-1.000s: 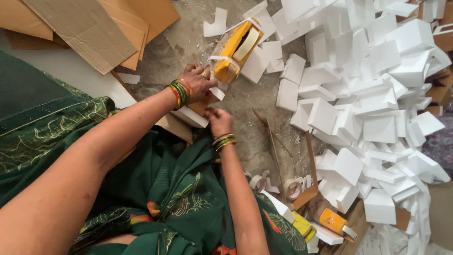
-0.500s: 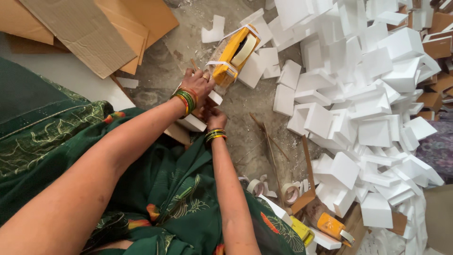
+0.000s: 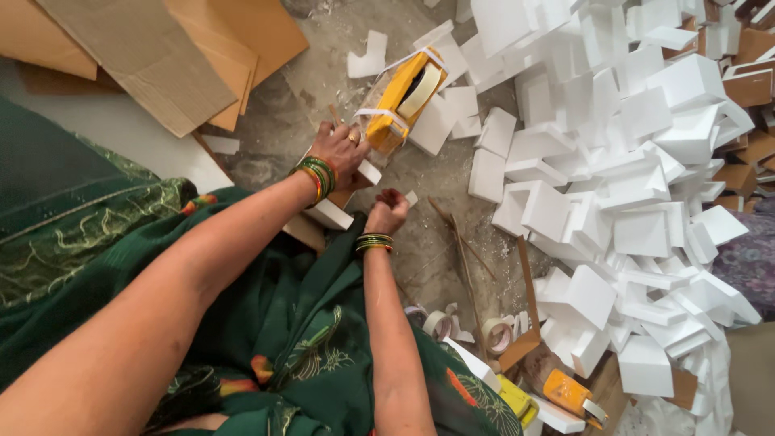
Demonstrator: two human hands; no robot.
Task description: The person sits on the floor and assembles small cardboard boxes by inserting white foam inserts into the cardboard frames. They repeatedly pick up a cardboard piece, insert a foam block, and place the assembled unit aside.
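1. tape dispenser [image 3: 401, 98]: orange-yellow plastic body with a roll of pale tape mounted in it; it is held off the floor, just beyond the left hand [image 3: 339, 151]. its long axis is tilted from lower left to upper right, the low end being nearest the fingers.
2. left hand: fingers are curled around the dispenser's low end, knuckles up; the exact hold underneath is hidden. a ring and a stack of green and orange bangles [image 3: 316, 175] are worn.
3. right hand [image 3: 387, 211]: closed into a loose fist, fingertips pressed together as if pinching something small; whether a tape end is pinched cannot be told. it is placed below and slightly right of the dispenser, apart from it, so the left hand is the nearer one.
4. white foam block [image 3: 332, 214]: a flat, matt piece lying between the two hands, partly under the left wrist.
5. foam pieces [image 3: 638, 178]: a large heap of white, angular, corner-shaped cuts, piled to the right.
6. cardboard sheets [image 3: 153, 56]: brown, flat, corrugated, laid at upper left.
7. spare tape rolls [image 3: 464, 327]: small pale rings lying on the dusty concrete floor [image 3: 282, 105].
8. second dispenser [image 3: 569, 393]: orange, lying at lower right among the foam.
9. green patterned cloth [image 3: 266, 323]: draped over the lap.
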